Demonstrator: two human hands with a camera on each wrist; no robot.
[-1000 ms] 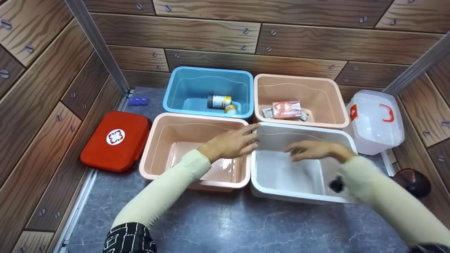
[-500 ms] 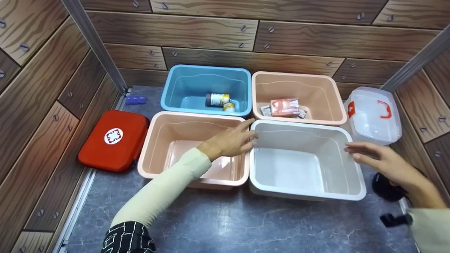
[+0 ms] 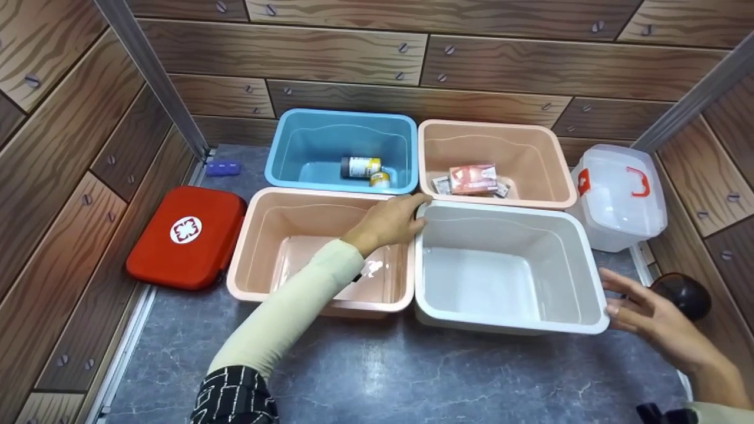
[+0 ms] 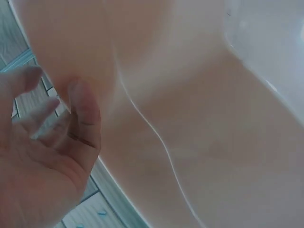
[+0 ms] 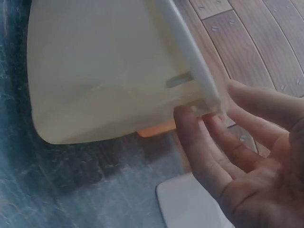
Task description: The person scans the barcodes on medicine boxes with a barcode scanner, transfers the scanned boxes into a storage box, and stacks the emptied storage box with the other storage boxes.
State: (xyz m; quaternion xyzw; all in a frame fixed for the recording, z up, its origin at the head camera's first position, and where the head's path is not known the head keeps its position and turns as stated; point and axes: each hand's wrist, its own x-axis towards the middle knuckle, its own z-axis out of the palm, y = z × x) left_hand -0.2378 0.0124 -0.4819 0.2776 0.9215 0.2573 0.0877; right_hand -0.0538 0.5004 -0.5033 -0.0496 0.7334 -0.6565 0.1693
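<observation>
My left hand (image 3: 386, 224) is over the right side of the front pink bin (image 3: 240, 253), its fingertips at the far-left corner of the white bin (image 3: 512, 327). In the left wrist view its fingers are loosely bent, with nothing seen between them, beside the pink inner wall. Outside the right rim of the white bin is my right hand (image 3: 660, 321), fingers spread; the fingertips are close to or touching the rim. The right wrist view shows those fingers (image 5: 192, 137) by the rim's outer edge, the hand not wrapped round it. Both front bins have nothing in them.
Behind stand a blue bin (image 3: 294, 147) with bottles (image 3: 360, 167) and a peach bin (image 3: 495, 138) with a box (image 3: 473, 179) and packets. A red first-aid case (image 3: 185, 238) lies left, near a purple pillbox (image 3: 222, 169). At right are a clear-lidded box (image 3: 621, 197) and a dark round object (image 3: 682, 296).
My right hand has moved from over the white bin out to its right rim. The left hand has shifted slightly up to the white bin's corner. The bins stay put.
</observation>
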